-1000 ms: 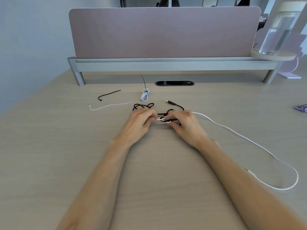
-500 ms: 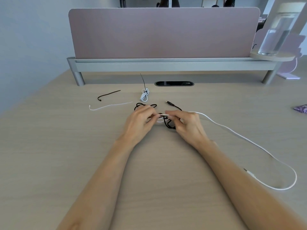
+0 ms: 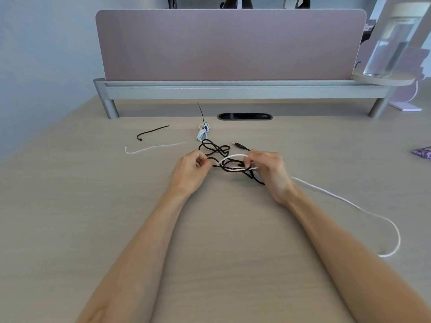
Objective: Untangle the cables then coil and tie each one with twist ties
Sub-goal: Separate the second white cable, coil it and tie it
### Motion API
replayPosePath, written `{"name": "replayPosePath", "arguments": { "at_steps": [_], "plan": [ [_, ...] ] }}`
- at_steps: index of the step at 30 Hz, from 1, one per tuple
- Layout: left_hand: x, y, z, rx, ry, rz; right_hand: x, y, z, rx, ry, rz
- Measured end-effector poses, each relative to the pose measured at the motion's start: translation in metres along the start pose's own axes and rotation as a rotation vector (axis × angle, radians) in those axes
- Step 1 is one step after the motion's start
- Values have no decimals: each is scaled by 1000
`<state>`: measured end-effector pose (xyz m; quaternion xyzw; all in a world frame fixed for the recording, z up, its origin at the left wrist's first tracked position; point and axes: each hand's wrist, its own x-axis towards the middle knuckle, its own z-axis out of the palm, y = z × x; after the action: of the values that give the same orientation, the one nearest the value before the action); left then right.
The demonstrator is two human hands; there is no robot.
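A black cable lies tangled with a white cable at the middle of the desk. My left hand pinches a black strand at the tangle's left side. My right hand grips the white loop and black strands at the right side. The black cable's plug points away, just beyond my right hand. The white cable trails right in a long curve toward the desk's near right. A small coiled white cable, tied with a black tie, lies behind the tangle. A black twist tie and a white twist tie lie to the left.
A pink divider panel on a grey rail closes off the back of the desk. A cable slot sits in front of it. A clear water bottle stands on a round shelf at the back right. A purple wrapper lies at the right edge.
My hands have moved apart and lifted a little, pulling the tangle open. A white loop now shows between them, and the black strands are spread wider.
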<state>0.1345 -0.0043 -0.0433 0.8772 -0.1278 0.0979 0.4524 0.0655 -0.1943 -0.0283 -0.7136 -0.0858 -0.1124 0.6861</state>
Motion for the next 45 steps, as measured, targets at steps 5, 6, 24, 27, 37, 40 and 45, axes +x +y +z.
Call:
{"name": "replayPosePath", "arguments": {
  "at_steps": [5, 6, 24, 27, 37, 40, 45],
  "plan": [
    [0, -4, -1, 170, 17, -42, 3, 0, -5, 158, 131, 20],
    [0, -5, -1, 206, 25, -44, 4, 0, -4, 191, 145, 22],
    [-5, -3, -5, 29, 23, 51, 2, -6, 6, 272, 28, 184],
    [-9, 4, 0, -71, -166, 167, 1, -6, 6, 305, 20, 159],
    [-2, 1, 1, -231, -9, 58, 1, -6, 11, 130, 118, 131],
    [-2, 0, 1, -259, -52, 5, 1, -7, 10, 205, 117, 179],
    [-5, 1, 11, 107, -276, 84, 3, -7, 13, 361, 120, 181]
  ]
}}
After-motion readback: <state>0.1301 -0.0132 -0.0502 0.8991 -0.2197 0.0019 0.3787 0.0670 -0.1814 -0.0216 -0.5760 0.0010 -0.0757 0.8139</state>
